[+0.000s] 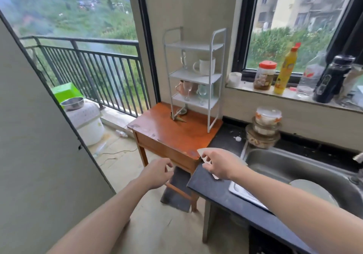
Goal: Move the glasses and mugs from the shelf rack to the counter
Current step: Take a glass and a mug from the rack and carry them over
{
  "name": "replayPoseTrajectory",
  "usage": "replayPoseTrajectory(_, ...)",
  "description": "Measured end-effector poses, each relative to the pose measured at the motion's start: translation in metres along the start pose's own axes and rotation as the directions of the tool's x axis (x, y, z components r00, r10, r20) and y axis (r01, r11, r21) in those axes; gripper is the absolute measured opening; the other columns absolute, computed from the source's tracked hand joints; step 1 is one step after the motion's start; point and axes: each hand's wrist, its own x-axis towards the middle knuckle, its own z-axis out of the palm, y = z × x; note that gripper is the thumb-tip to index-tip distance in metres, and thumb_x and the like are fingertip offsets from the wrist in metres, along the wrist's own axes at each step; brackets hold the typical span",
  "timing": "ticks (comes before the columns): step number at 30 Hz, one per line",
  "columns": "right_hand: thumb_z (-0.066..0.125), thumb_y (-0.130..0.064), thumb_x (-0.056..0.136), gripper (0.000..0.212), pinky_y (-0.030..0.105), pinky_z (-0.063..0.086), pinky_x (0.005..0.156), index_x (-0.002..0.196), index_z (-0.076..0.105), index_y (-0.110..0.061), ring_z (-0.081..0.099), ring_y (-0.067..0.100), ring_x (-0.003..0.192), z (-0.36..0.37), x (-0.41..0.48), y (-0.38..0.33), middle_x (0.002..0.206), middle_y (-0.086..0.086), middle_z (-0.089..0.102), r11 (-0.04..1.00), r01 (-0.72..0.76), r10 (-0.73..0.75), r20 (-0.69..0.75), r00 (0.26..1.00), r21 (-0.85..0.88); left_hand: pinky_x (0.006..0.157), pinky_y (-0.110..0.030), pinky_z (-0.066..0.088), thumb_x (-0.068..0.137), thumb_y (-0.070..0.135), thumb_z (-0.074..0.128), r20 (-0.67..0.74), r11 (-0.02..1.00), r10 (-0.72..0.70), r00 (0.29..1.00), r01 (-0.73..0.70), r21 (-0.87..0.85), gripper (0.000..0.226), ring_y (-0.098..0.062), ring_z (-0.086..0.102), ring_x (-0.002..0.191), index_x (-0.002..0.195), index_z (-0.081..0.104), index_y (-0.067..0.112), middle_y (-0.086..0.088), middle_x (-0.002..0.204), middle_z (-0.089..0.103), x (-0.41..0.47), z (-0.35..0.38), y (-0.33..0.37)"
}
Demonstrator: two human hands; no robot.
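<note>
Head view: my right hand (218, 164) has its grip closed on a clear glass (204, 155) just above the dark tabletop (212, 191), beside the sink (294, 167). My left hand (157, 173) hangs empty, fingers loosely curled, off the tabletop's edge. The glass sits right at the corner, so setting it down too near the rim could tip it to the floor, I'd say. Over on the shelf rack (193, 77), the middle tier carries a white mug (204, 66) and a clear glass piece; the tier below holds a pink mug (179, 89) and stemmed glasses (202, 91), crowded together. Reaching in there could knock a neighbour. The sink holds a pale plate (314, 191).
</note>
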Motion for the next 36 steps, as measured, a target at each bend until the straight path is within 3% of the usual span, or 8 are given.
replayPoseTrajectory(4, 0.056, -0.039, 0.088, 0.036, 0.036, 0.051, 0.085, 0.122, 0.059, -0.025, 0.064, 0.024, 0.1, -0.009, 0.078, -0.017, 0.109, -0.003, 0.07, 0.998, -0.058, 0.06, -0.066, 0.996, 0.024, 0.073, -0.027, 0.045, 0.086, 0.027, 0.059, -0.031, 0.997, 0.082, 0.996, -0.082, 0.0, 0.027, -0.015, 0.055, 0.081, 0.11, 0.064, 0.018, 0.006, 0.086, 0.059, 0.063, -0.045, -0.029)
replayPoseTrajectory(11, 0.06, -0.034, 0.089, 0.033, 0.037, 0.053, 0.081, 0.12, 0.063, -0.02, 0.063, 0.017, 0.091, -0.04, 0.185, -0.043, 0.101, -0.004, 0.069, 0.982, -0.113, 0.152, -0.273, 0.95, 0.153, 0.062, -0.022, 0.042, 0.087, 0.028, 0.059, -0.047, 0.988, 0.155, 0.987, -0.156, -0.004, 0.025, -0.01, 0.057, 0.075, 0.11, 0.062, 0.019, 0.008, 0.084, 0.059, 0.171, -0.13, -0.059)
replayPoseTrajectory(17, 0.062, -0.03, 0.088, 0.035, 0.029, 0.047, 0.079, 0.121, 0.063, -0.016, 0.063, 0.019, 0.093, -0.063, 0.27, -0.025, 0.104, 0.0, 0.07, 0.97, -0.14, 0.206, -0.372, 0.905, 0.197, 0.054, -0.015, 0.038, 0.088, 0.032, 0.059, -0.087, 0.975, 0.217, 0.972, -0.22, -0.028, 0.021, -0.004, 0.057, 0.072, 0.106, 0.065, 0.024, 0.01, 0.085, 0.062, 0.262, -0.157, -0.055)
replayPoseTrajectory(20, 0.061, -0.028, 0.089, 0.036, 0.033, 0.05, 0.085, 0.122, 0.062, -0.015, 0.064, 0.021, 0.098, -0.076, 0.32, -0.01, 0.109, 0.002, 0.07, 0.958, -0.135, 0.237, -0.431, 0.871, 0.255, 0.057, -0.02, 0.043, 0.088, 0.029, 0.06, -0.134, 0.967, 0.24, 0.961, -0.249, -0.058, 0.016, -0.01, 0.059, 0.075, 0.101, 0.067, 0.022, 0.01, 0.08, 0.061, 0.311, -0.166, -0.047)
replayPoseTrajectory(22, 0.062, -0.027, 0.09, 0.034, 0.035, 0.05, 0.086, 0.121, 0.062, -0.013, 0.063, 0.022, 0.098, -0.084, 0.352, 0.001, 0.108, 0.003, 0.069, 0.94, -0.148, 0.281, -0.448, 0.849, 0.308, 0.059, -0.023, 0.046, 0.087, 0.024, 0.062, -0.149, 0.966, 0.217, 0.965, -0.234, -0.108, 0.014, -0.015, 0.06, 0.075, 0.099, 0.067, 0.018, 0.008, 0.076, 0.062, 0.341, -0.171, -0.042)
replayPoseTrajectory(29, 0.057, -0.028, 0.091, 0.045, 0.038, 0.043, 0.095, 0.133, 0.051, -0.013, 0.056, 0.026, 0.117, -0.1, 0.441, 0.035, 0.131, 0.006, 0.06, 0.83, -0.279, 0.492, -0.4, 0.773, 0.483, 0.055, -0.016, 0.04, 0.085, 0.022, 0.062, -0.194, 0.956, 0.224, 0.955, -0.255, -0.148, 0.019, -0.002, 0.055, 0.069, 0.103, 0.069, 0.018, 0.015, 0.074, 0.058, 0.428, -0.199, -0.037)
replayPoseTrajectory(32, 0.055, -0.027, 0.092, 0.047, 0.039, 0.04, 0.097, 0.135, 0.049, -0.011, 0.054, 0.029, 0.122, -0.103, 0.471, 0.044, 0.137, 0.009, 0.056, 0.773, -0.315, 0.571, -0.388, 0.723, 0.55, 0.058, -0.021, 0.044, 0.085, 0.018, 0.06, -0.195, 0.939, 0.257, 0.946, -0.293, -0.182, 0.022, -0.009, 0.057, 0.07, 0.105, 0.069, 0.015, 0.012, 0.074, 0.06, 0.456, -0.209, -0.035)
replayPoseTrajectory(36, 0.056, -0.029, 0.089, 0.034, 0.032, 0.04, 0.078, 0.117, 0.062, -0.01, 0.061, 0.032, 0.105, -0.105, 0.506, 0.056, 0.119, 0.011, 0.067, 0.647, -0.352, 0.704, -0.354, 0.615, 0.676, 0.067, -0.026, 0.047, 0.086, 0.015, 0.059, -0.193, 0.913, 0.307, 0.932, -0.345, -0.216, 0.022, -0.014, 0.057, 0.07, 0.107, 0.067, 0.012, 0.007, 0.07, 0.061, 0.495, -0.219, -0.029)
